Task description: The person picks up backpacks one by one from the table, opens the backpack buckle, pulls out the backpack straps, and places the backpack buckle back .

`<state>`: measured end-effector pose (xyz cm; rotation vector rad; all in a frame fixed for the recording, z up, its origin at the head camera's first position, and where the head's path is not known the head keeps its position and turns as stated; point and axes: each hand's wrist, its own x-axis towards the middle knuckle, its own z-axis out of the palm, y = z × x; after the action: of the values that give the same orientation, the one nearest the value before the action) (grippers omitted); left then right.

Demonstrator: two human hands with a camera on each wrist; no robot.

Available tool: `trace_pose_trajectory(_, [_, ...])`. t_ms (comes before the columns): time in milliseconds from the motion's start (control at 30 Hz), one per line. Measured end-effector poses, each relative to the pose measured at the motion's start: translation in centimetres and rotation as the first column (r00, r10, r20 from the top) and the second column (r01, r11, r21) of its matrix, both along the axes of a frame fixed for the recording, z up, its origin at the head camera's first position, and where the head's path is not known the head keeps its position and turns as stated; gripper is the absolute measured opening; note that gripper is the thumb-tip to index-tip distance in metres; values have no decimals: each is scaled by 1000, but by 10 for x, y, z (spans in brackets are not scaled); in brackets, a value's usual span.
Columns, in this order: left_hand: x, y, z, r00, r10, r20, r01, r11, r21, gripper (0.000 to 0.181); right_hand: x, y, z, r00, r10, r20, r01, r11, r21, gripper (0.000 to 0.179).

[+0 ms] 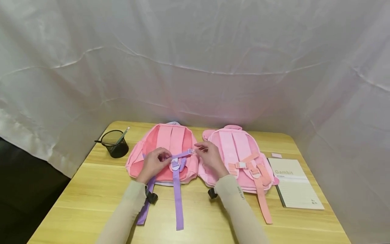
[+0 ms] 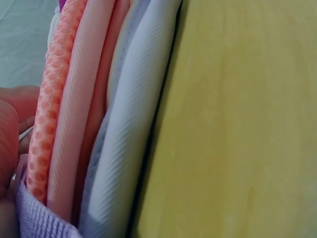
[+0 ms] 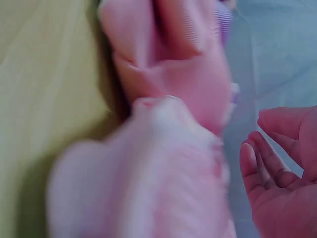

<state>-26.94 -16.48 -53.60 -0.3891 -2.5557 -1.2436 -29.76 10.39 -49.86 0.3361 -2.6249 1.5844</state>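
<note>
A coral-pink backpack (image 1: 189,169) lies straps-up on the left. Across it runs a purple strap (image 1: 182,154) ending in a pale buckle (image 1: 191,151), above a pale strap adjuster (image 1: 175,165). My left hand (image 1: 154,163) pinches the strap's left part between thumb and fingers. Beside the buckle is my right hand (image 1: 210,156); in the right wrist view its thumb and fingers (image 3: 267,156) stand apart with nothing between them. A light-pink backpack (image 1: 223,142) lies under the right hand, its orange straps joined by a pale buckle (image 1: 241,165).
A black mesh pen cup (image 1: 119,150) holding a pencil (image 1: 124,134) stands at the back left. To the right lie a notebook (image 1: 298,189) and a small pale-pink block (image 1: 276,155). Loose purple webbing (image 1: 178,206) and an orange strap end (image 1: 264,206) hang toward the front. Grey curtains (image 1: 195,84) surround the wooden table (image 1: 198,217).
</note>
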Motion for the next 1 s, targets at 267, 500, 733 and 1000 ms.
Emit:
trace_pose_trajectory(267, [6,16,16,979,1,-203,-45,977,-210,19,18,48,29,993,14,-114,-11,1000,27,27])
trace_pose_trajectory(500, [13,67,31,953,-127,-275,80,981,-179,21,36,114,33,986,-63,-153,73,995,66,27])
trace_pose_trajectory(733, [15,132,31,943,-265,-199,218,949,-229,21,53,168,25,992,-126,-26,129,972,196,32])
trace_pose_trajectory(1000, [-1,204,25,924,-379,-46,351,892,-283,29,55,191,9,999,-9,-49,21,969,247,36])
